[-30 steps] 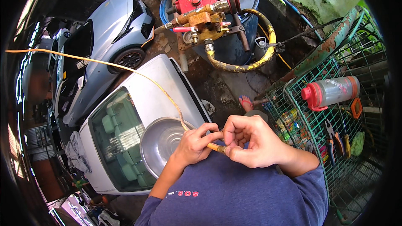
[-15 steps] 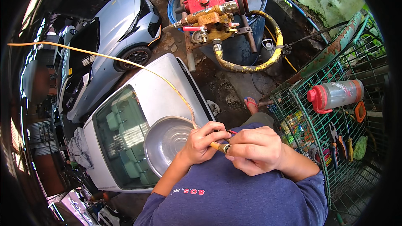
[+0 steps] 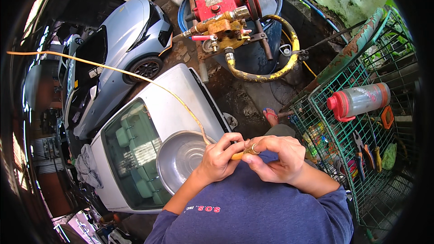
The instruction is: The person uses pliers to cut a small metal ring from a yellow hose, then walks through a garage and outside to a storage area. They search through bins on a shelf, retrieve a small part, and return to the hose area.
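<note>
Both hands have drifted toward three o'clock: the left hand (image 3: pixel 221 156) still pinches the yellow hose (image 3: pixel 135 76), the right hand (image 3: pixel 273 158) fingers closed on its brass fitting (image 3: pixel 250 149).

A shiny metal bowl (image 3: pixel 181 158) sits on a glossy white car roof (image 3: pixel 176 104). The thin yellow hose (image 3: pixel 135 76) looks like smooth plastic, its end fitting (image 3: pixel 250 150) brassy metal.

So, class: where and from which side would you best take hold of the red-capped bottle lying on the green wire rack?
Grip the bottle around its clear middle, coming from above: it lies on its side atop the green wire rack, barrel exposed, red cap pointing left.
</note>
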### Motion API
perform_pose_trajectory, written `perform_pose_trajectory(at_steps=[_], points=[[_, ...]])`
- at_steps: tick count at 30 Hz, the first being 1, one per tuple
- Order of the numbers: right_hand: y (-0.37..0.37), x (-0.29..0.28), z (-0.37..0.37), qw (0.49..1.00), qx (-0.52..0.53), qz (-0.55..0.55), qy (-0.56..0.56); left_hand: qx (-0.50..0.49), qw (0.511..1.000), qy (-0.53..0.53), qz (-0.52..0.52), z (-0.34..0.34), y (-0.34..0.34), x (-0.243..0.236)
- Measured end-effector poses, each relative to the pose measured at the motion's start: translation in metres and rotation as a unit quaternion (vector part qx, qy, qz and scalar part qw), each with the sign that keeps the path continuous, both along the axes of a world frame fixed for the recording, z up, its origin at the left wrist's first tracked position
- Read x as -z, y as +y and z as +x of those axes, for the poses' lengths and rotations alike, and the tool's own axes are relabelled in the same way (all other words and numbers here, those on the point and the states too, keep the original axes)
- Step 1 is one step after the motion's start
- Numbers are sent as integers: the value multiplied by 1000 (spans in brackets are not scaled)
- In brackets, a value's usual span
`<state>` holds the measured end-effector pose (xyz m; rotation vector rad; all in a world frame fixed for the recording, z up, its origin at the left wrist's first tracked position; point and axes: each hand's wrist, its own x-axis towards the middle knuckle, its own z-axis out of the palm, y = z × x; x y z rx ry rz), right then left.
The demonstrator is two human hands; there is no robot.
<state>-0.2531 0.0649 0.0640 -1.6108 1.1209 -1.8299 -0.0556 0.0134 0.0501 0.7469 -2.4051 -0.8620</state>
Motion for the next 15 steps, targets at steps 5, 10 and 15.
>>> perform_pose_trajectory(at_steps=[5, 10, 15], points=[[-1, -1, -6, 999, -34, -6, 6, 12, 1000, 1, -10, -3, 2, 4], [-2, 3, -11, 995, -90, -48, 7, 37, 999, 23, 4, -4, 3, 5], [2, 6, -5, 991, -90, -103, -15, 76, 994, 78, 22, -8, 2, 3]])
